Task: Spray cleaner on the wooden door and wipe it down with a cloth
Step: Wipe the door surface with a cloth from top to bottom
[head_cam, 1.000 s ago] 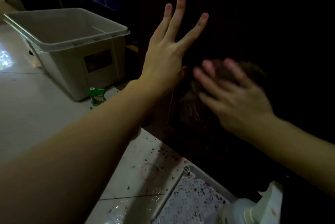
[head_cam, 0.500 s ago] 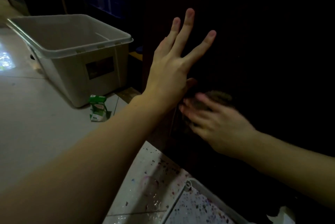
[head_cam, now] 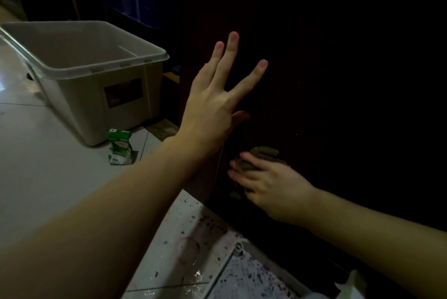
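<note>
The dark wooden door (head_cam: 338, 81) fills the right of the view, very dim. My left hand (head_cam: 217, 103) lies flat against it with fingers spread, holding nothing. Lower down, my right hand (head_cam: 268, 182) presses a brownish cloth (head_cam: 261, 156) against the door near its left edge. The white spray bottle (head_cam: 350, 284) shows only its top at the bottom right edge.
A large grey plastic bin (head_cam: 96, 95) stands on the pale tiled floor (head_cam: 36, 165) to the left. A small green carton (head_cam: 119, 146) lies beside it. A speckled mat (head_cam: 242, 279) with a white frame edge lies near the foot of the door.
My right hand has moved the cloth down the door toward its lower left part. My left hand stays flat on the door. The view has tilted up a little.
</note>
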Demonstrator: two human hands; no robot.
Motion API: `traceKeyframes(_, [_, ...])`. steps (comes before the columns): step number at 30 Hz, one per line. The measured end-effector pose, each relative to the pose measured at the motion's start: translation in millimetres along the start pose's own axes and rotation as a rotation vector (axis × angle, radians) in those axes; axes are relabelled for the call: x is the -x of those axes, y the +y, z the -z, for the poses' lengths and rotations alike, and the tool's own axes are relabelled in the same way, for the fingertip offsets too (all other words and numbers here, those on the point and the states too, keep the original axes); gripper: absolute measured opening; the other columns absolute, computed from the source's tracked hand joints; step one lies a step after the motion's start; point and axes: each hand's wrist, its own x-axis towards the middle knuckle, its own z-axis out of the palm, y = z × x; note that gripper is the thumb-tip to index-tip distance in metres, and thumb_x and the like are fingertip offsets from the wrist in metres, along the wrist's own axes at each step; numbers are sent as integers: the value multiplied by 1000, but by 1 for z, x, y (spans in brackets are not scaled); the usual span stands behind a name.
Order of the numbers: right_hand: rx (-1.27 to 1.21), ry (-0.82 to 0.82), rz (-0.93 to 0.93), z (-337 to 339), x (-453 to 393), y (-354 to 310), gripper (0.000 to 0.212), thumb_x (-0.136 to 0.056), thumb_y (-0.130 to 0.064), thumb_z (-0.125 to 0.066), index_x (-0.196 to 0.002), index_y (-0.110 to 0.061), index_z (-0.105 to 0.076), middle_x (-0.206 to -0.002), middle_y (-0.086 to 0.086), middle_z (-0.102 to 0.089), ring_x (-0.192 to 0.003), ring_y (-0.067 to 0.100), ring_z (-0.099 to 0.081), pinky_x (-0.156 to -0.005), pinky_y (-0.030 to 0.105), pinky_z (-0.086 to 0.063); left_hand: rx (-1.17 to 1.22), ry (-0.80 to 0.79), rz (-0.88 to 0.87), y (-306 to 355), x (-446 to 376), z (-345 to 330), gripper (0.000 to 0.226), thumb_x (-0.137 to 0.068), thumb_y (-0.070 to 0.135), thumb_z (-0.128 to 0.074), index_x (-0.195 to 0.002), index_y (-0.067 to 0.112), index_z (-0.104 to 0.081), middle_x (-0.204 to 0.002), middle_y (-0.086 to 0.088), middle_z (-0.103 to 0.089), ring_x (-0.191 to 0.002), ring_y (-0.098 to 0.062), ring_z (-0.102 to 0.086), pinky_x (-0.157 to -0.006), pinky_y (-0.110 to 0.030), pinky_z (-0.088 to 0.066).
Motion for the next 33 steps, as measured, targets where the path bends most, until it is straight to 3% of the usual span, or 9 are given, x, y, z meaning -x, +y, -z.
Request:
traceKeyframes(2, [-11, -153, 112, -9, 14, -12, 39, -97, -26, -41, -128, -11, -59, -156, 16, -26, -148, 35, -9, -103, 52, 28, 4, -4, 7, 1, 1, -1, 79, -75, 34, -60, -149, 25, -32, -155, -28, -11, -145, -41, -8, -112, -57, -26])
traceKeyframes(5, [-179, -202, 168, -17, 26, -18, 33, -98, -22, -41, -116, -12, -67, -137, 9, -55, -143, 27, -27, -107, 44, 27, 14, -5, 16, 3, 0, 1, 80, -75, 31, -64, -149, 25, -32, -156, -27, -11, -145, -40, -9, -113, -56, -26])
traceKeyframes(7, [-253, -171, 160, -12, 22, -16, 33, -98, -19, -40, -111, -13, -69, -127, 8, -61, -136, 26, -36, -106, 39, 27, 15, -1, 27, 4, 0, 1, 82, -75, 27, -70, -149, 25, -33, -156, -27, -11, -145, -40, -9, -113, -55, -25])
traceKeyframes(11, [-71, -2, 91, 3, -15, 1, 28, -94, -26, -48, -107, -24, -72, -134, 7, -59, -134, 27, -43, -115, 47, 9, 9, 8, 19, 4, 1, 0, 79, -75, 30, -63, -148, 25, -34, -156, -27, -13, -145, -40, -10, -112, -55, -27])
traceKeyframes(15, [22, -84, 92, -1, -35, 0, 38, -99, -30, -42, -133, -22, -56, -155, 9, -32, -147, 27, -17, -111, 52, 18, -25, 8, 0, 2, 0, -1, 77, -77, 32, -59, -148, 26, -32, -155, -28, -13, -144, -40, -10, -113, -54, -26])
traceKeyframes(18, [10, -172, 137, -12, -17, -15, 34, -100, -27, -41, -128, -20, -59, -148, 5, -43, -146, 24, -20, -102, 48, 26, -46, 4, -6, 1, 0, -1, 78, -77, 33, -59, -149, 26, -30, -154, -29, -12, -144, -41, -9, -114, -52, -23])
traceKeyframes(23, [-52, -259, 172, -31, 42, -27, 31, -98, -15, -39, -109, -9, -67, -122, 9, -63, -134, 27, -39, -103, 48, 28, -70, -48, -32, 2, 1, 3, 83, -77, 35, -60, -151, 24, -24, -154, -30, -4, -145, -43, -3, -115, -55, -18])
traceKeyframes(27, [-55, -284, 164, -27, 76, -32, 34, -98, -8, -35, -123, 1, -56, -142, 20, -45, -144, 33, -21, -99, 47, 30, -156, -85, -159, 8, 2, 7, 94, -74, 36, -68, -151, 23, -17, -153, -23, 2, -145, -43, -3, -114, -61, -16])
traceKeyframes(33, [-31, -38, -48, -11, 77, -29, 51, -94, -18, -26, -142, -9, -42, -159, 24, -4, -148, 37, -2, -106, 52, 22, -188, -136, -310, 34, 2, 11, 107, -67, 37, -79, -151, 22, -14, -153, -27, -1, -145, -42, -3, -117, -56, -8])
